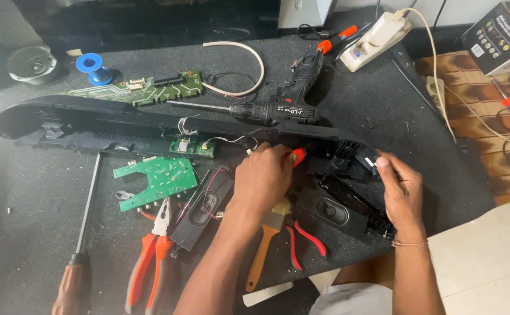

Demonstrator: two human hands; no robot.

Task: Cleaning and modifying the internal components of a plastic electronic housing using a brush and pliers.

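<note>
A long, curved black plastic housing (91, 119) lies across the dark grey work mat (45, 192), running from nine o'clock toward three. At its right end, just right of centre, the left hand (264, 178) is closed around a small tool with an orange-red handle (299, 155), its tip hidden against the housing; it is probably a screwdriver. The right hand (404, 189), at about four o'clock, grips the housing's right end (354, 160) with curled fingers.

Just below the hands lie a black oblong speaker box (339, 213) and a wooden-handled paintbrush (266, 239), with small red-handled cutters (304, 239) between them. At seven o'clock sit a second black speaker (202, 207), a green circuit board (157, 179), orange-handled pliers (150, 256) and a long brown-handled screwdriver (83, 233). Above the housing, toward twelve, rests a black cordless drill (284, 105) beside another long green circuit board (144, 87). A white power strip (377, 38) lies at one o'clock.
</note>
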